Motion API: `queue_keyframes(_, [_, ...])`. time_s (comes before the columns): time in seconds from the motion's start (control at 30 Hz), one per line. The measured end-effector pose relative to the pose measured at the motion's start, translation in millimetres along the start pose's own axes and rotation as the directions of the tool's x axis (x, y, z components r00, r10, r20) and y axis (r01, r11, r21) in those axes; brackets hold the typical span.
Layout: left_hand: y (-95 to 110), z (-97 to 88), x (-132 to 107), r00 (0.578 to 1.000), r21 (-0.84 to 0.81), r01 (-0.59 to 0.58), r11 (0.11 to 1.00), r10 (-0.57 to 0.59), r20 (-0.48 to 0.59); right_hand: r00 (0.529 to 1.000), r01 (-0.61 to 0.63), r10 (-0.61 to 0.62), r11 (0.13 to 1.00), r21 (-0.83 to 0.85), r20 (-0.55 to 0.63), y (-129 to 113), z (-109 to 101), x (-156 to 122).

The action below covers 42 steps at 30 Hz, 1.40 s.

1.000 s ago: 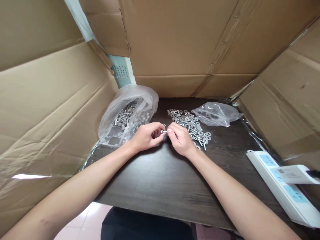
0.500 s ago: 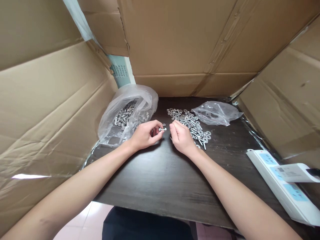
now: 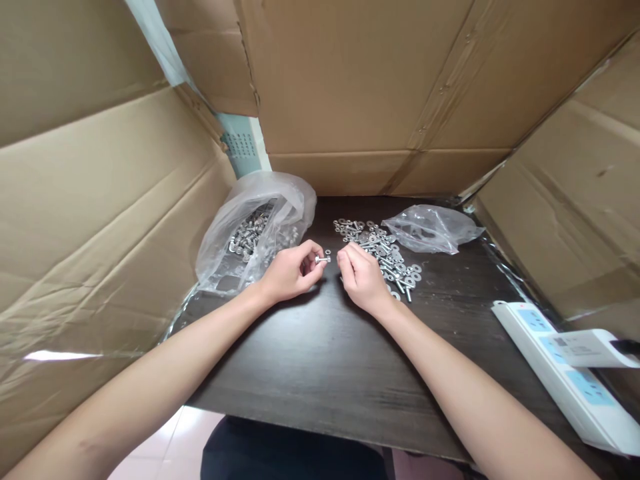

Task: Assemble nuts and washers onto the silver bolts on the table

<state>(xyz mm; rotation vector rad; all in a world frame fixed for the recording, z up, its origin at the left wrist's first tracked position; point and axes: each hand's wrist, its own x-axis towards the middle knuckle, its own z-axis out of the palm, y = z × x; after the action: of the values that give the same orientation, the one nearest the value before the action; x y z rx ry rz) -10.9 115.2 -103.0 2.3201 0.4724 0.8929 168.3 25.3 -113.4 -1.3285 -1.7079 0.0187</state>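
Note:
Between the thumb and fingertips of my left hand [image 3: 293,272] is a small silver bolt [image 3: 323,259], its end pointing right. Just behind it a small ring-shaped washer [image 3: 328,253] lies on the dark table [image 3: 305,353]. My right hand [image 3: 361,275] is closed, thumb against curled fingers, a short gap to the right of the bolt. Whatever those fingers may hold is hidden. Beyond and beside the right hand spreads a loose pile of bolts and flat washers [image 3: 393,259].
An open clear plastic bag [image 3: 273,183] of small metal fasteners [image 3: 247,237] stands behind my left hand. A flat plastic bag [image 3: 434,229] lies at the back right. A white power strip [image 3: 555,363] with a plugged-in adapter is on the right. Cardboard walls [image 3: 345,87] surround the table.
My right hand has shifted very slightly left, towards the bolt. The left hand keeps its pinch, with the bolt sitting slightly further left.

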Motion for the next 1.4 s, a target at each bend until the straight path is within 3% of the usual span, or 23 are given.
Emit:
queue_keyframes(0.43, [0.7, 0.2, -0.2, 1.0, -0.004, 0.017, 1.0, -0.017, 0.026, 0.996, -0.018, 0.019, 1.0, 0.013, -0.083, -3.1, 0.1, 0.1])
queue_keyframes(1.4, [-0.3, 0.4, -0.1, 0.998, -0.013, 0.034, 0.999, -0.034, 0.046, 0.998, -0.048, 0.051, 0.997, 0.068, -0.047, -3.8, -1.6, -2.8])
